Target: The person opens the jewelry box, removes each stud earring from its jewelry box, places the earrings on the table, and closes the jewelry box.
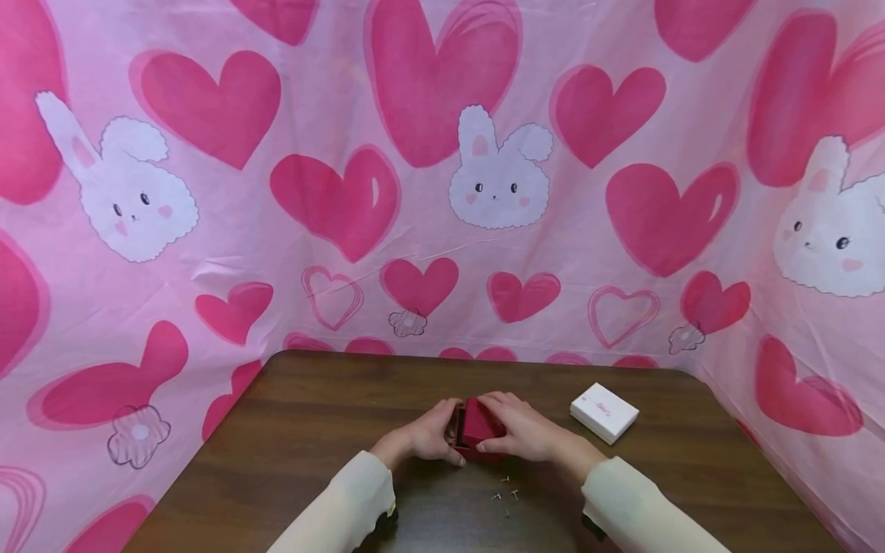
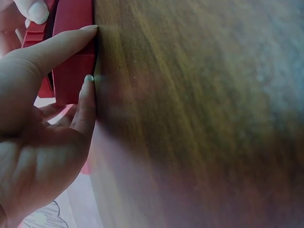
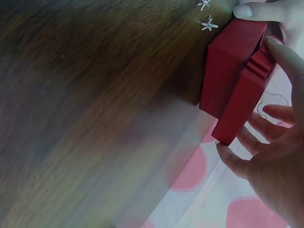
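A small red gift box stands on the table, its base (image 3: 225, 71) flat on the wood. My left hand (image 1: 430, 435) grips the base, thumb on the near side and fingers at the far side, as the left wrist view shows. In my right hand (image 1: 523, 430) is the red lid (image 3: 242, 102), pinched between thumb and fingers. The lid sits tilted and shifted to the right over the base, leaving a dark gap on the left. What lies inside is hidden. Several small silvery star-shaped pieces (image 3: 209, 23), perhaps stud earrings, lie on the table nearer the body.
To the right of the hands lies a white box (image 1: 604, 412) with pink lettering on top. The brown wooden table (image 1: 311, 407) meets a pink cloth backdrop (image 1: 429, 246) with hearts and rabbits at the back and sides.
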### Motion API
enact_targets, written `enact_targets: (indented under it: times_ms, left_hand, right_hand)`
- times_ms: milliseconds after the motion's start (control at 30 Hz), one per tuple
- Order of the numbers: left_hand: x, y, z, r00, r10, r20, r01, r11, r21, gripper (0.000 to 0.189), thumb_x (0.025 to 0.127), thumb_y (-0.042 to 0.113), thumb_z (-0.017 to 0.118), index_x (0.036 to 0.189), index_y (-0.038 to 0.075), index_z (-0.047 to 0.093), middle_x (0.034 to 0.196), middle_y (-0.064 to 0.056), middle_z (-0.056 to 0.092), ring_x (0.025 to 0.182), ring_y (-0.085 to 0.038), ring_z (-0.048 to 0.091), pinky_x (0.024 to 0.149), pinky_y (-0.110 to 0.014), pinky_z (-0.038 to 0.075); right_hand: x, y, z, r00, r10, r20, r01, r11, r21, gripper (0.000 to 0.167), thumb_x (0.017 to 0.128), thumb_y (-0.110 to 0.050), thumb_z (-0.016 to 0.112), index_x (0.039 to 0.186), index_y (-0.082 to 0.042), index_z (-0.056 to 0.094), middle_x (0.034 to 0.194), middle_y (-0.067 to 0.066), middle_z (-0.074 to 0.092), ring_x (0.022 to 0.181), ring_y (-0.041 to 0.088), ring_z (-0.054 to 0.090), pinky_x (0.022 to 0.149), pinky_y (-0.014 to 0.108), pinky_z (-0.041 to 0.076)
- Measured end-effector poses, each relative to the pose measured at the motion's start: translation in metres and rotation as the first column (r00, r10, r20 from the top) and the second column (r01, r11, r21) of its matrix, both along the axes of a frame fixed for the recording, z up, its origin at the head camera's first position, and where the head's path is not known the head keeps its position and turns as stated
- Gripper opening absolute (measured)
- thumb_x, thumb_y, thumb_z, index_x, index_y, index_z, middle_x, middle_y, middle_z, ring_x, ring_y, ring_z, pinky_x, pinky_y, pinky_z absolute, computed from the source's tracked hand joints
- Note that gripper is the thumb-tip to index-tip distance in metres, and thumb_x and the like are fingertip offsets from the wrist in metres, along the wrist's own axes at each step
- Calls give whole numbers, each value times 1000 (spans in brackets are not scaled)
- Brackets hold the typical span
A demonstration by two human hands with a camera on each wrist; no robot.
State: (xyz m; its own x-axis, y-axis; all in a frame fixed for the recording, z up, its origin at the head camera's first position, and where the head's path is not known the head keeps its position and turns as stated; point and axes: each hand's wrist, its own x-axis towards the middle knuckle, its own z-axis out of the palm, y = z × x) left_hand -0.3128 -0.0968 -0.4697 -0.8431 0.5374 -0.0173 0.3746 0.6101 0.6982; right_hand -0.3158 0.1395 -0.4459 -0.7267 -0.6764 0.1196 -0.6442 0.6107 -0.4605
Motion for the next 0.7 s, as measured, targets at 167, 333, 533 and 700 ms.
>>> enact_targets:
  times_ms: [167,333,533,700]
  left_hand:
    - [0,0,0,1000,1,-1,-1,1000,3,93,72,14,94,145,4,39,121,-6,49,110,-21,52,101,-41,47]
    - [-1,0,0,1000,1,5,-1,1000,4,93,72,14,94,146,5,38,122,-5,50,113,-23,52,105,-46,45]
    - [-2,0,-2,1000,8,8,-8,1000,-9,94,72,17,94,146,6,38,125,-4,51,116,-22,53,107,-46,44]
    - [-2,0,-2,1000,13,12,-13,1000,-7,95,72,17,94,147,7,37,126,-3,50,116,-21,52,107,-46,44]
  right_hand:
    - [0,-4,0,1000,6,-13,-6,1000,10,79,87,-44,78,147,-2,48,143,13,53,126,30,48,102,58,42]
    - [0,-7,1,1000,11,-5,-11,1000,11,78,87,-44,78,147,-3,49,144,13,52,128,30,47,105,59,40]
    - [-2,-11,-1,999,27,-36,-26,999,37,72,87,-43,79,143,-4,56,144,13,53,129,31,47,104,57,41]
    - [-1,-11,-1,999,32,-40,-31,999,40,71,87,-43,79,142,-5,56,145,13,52,129,31,46,103,57,41]
